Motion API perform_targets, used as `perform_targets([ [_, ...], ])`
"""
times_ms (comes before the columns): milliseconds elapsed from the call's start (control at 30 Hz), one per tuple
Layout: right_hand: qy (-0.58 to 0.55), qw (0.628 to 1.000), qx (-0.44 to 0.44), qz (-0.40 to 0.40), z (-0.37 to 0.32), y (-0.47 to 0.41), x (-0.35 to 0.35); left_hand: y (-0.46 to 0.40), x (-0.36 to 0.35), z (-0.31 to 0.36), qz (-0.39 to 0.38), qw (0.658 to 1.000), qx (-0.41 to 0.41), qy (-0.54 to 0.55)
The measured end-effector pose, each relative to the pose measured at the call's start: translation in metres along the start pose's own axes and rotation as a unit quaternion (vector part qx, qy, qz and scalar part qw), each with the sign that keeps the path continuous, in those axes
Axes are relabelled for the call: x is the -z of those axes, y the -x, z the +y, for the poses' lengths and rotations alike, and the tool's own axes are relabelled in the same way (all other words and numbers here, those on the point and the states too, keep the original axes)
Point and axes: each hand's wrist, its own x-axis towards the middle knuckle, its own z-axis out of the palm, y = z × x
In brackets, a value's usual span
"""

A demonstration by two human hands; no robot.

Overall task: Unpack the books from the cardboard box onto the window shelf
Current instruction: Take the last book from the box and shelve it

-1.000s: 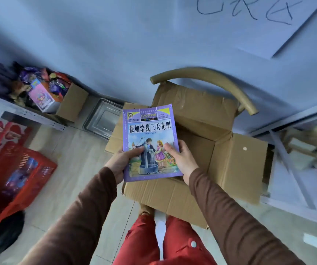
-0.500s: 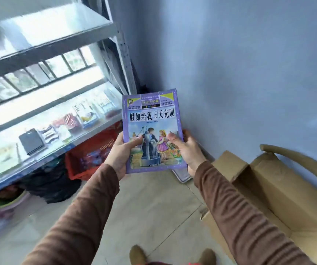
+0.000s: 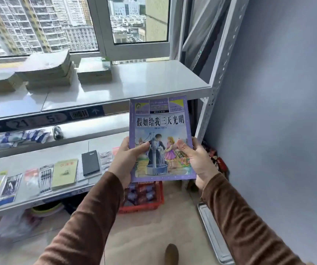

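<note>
I hold a purple children's book point(image 3: 160, 131) upright in front of me, cover facing me. My left hand point(image 3: 127, 159) grips its lower left edge, and my right hand point(image 3: 195, 159) grips its lower right edge. Behind the book is the white window shelf point(image 3: 144, 81), with bare surface at its right end. Several stacks of books point(image 3: 47, 70) lie on the shelf's left and middle, the nearest stack point(image 3: 94, 70) by the window frame. The cardboard box is out of view.
A lower shelf point(image 3: 39, 190) carries notebooks, pens and a dark case point(image 3: 90, 162). A red basket point(image 3: 144, 196) stands on the floor under the book. A metal tray point(image 3: 213, 232) leans along the blue wall at the right. A perforated steel post point(image 3: 214, 83) frames the shelf's right end.
My view has swung left and up from the cardboard box to the window shelf. Both hands have kept hold of the purple book and carried it along.
</note>
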Motion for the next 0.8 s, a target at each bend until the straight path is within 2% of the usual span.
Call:
perform_targets([
  [500, -0.064, 0.993, 0.034, -0.093, -0.084, -0.262, -0.049, -0.216, -0.007, 0.125, 0.046, 0.997, -0.058, 0.001],
  [600, -0.064, 0.989, 0.078, -0.108, -0.099, -0.303, -0.059, -0.255, -0.004, 0.143, 0.029, 0.995, -0.096, 0.008],
  [800, -0.014, 0.975, 0.171, -0.139, -0.137, -0.374, -0.073, -0.324, 0.007, 0.180, 0.015, 0.964, -0.239, -0.117],
])
